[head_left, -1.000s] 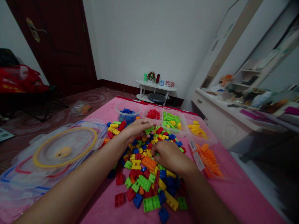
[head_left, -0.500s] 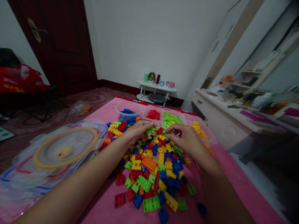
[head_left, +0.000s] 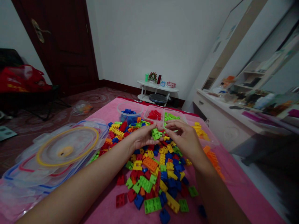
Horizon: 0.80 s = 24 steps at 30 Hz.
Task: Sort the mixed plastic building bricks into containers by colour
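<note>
My left hand is turned partly palm up above the pile, its fingers curled round green building bricks. Close beside it on the right, my right hand has its thumb and fingers bent together. What lies between those fingertips is hidden. Below both hands spreads a heap of mixed toy building bricks in red, yellow, blue, green and orange. Just beyond the hands stand a clear box of green bricks and a clear box of red bricks.
A round tub with blue bricks stands at the far left of the pink-covered table. Yellow bricks and orange bricks lie in clear containers on the right. Stacked clear lids lie at left. A white dresser stands right.
My left hand has lifted from the pile and turned its palm up, with green bricks now showing in it. My right hand has stayed close by, fingers more curled.
</note>
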{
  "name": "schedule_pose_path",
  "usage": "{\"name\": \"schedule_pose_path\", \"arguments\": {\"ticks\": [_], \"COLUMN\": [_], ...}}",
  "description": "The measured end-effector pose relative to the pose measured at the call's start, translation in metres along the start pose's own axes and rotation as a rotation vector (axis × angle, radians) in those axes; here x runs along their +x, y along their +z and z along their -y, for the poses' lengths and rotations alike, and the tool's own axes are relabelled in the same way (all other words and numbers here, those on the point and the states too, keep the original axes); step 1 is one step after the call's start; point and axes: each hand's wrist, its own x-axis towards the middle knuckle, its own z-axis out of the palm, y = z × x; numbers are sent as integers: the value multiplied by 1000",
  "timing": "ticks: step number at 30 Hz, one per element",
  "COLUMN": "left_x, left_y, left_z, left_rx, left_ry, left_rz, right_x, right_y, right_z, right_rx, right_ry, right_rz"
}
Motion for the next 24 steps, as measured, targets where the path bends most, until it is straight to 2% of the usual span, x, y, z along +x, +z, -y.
{"name": "schedule_pose_path", "arguments": {"ticks": [5,11,15,21,24], "left_x": [0,-15,-26,-34,-33], "left_y": [-5,-21,-32,-45,-46], "left_z": [-15,-57,-79,-93,-93], "left_rx": [-127,-393,-548,-690,-707], "left_ry": [67,391,509,586,633], "left_rz": [-56,-318,-469,-599,-615], "right_x": [1,-1,-2,-2,-2], "right_y": [-3,1,5,7,8], "right_z": [1,2,2,1,0], "right_rx": [-41,-34,-32,-48,-40], "right_ry": [0,39,43,11,10], "right_rz": [-61,-41,-16,5,-5]}}
